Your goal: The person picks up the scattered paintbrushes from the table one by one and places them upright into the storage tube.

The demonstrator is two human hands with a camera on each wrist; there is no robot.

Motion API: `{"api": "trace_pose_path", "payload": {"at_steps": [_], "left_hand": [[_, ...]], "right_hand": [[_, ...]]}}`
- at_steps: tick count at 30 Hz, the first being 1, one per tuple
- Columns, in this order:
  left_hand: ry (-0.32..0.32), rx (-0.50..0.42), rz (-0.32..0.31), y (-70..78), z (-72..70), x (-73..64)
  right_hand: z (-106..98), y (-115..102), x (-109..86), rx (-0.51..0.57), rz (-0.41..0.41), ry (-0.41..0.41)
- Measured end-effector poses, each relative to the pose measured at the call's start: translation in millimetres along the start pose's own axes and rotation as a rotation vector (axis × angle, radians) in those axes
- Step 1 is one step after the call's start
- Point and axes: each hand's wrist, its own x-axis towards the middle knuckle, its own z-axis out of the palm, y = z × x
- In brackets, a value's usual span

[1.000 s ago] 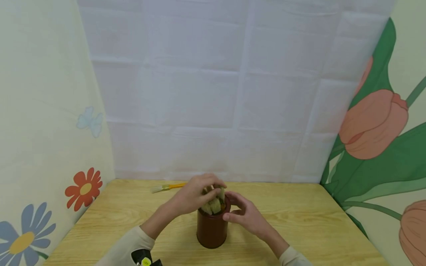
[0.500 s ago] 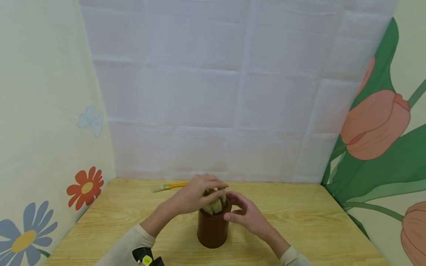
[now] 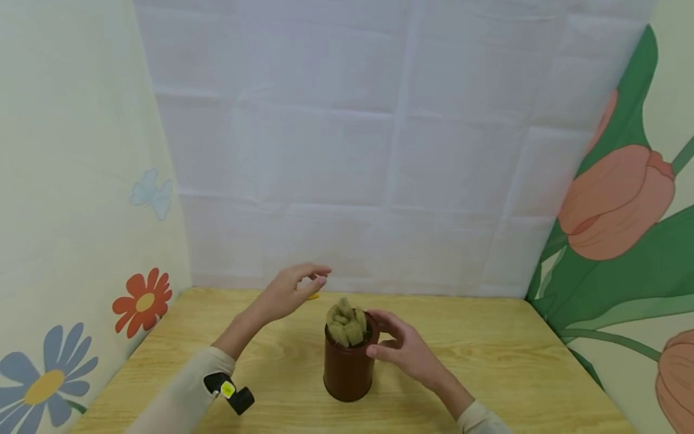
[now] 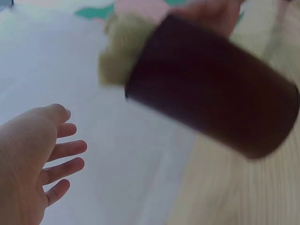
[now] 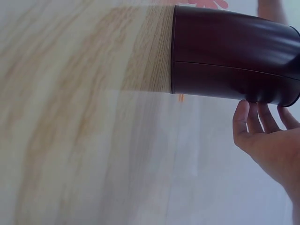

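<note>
A reddish-brown cylindrical canister stands upright on the wooden table. Out of its top rises a clump of fuzzy olive-tan lumps. My right hand holds the canister near its rim from the right, thumb at the front and fingers toward the back. In the right wrist view, fingertips lie against the canister's side. My left hand is raised to the left behind the canister, apart from it, with nothing in it. The left wrist view shows its fingers spread and loosely bent.
An orange brush handle shows beside the left hand; the rest of the brush is hidden behind that hand. A white cloth hangs behind the table. Flower-printed cloths flank both sides.
My left hand has left the fuzzy clump and moved left and back, uncovering the clump and covering most of the brush. The right hand has stayed on the canister.
</note>
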Motion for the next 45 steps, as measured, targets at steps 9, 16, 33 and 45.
{"api": "trace_pose_path", "payload": {"at_steps": [9, 16, 33, 45], "left_hand": [[0.066, 0.255, -0.148, -90.4, -7.4, -31.3], [0.035, 0.342, -0.4, -121.0, -18.8, -53.7], [0.009, 0.362, -0.608, -136.4, -20.9, -69.0], [0.13, 0.097, -0.469, -133.9, -23.3, -70.3]], "right_hand": [[2, 2, 1.0, 0.036, 0.006, -0.021], [5, 1, 0.3, 0.043, -0.003, -0.026], [2, -1, -2.6, 0.041, 0.006, -0.016], [-1, 0, -0.5, 0.037, 0.019, -0.022]]}}
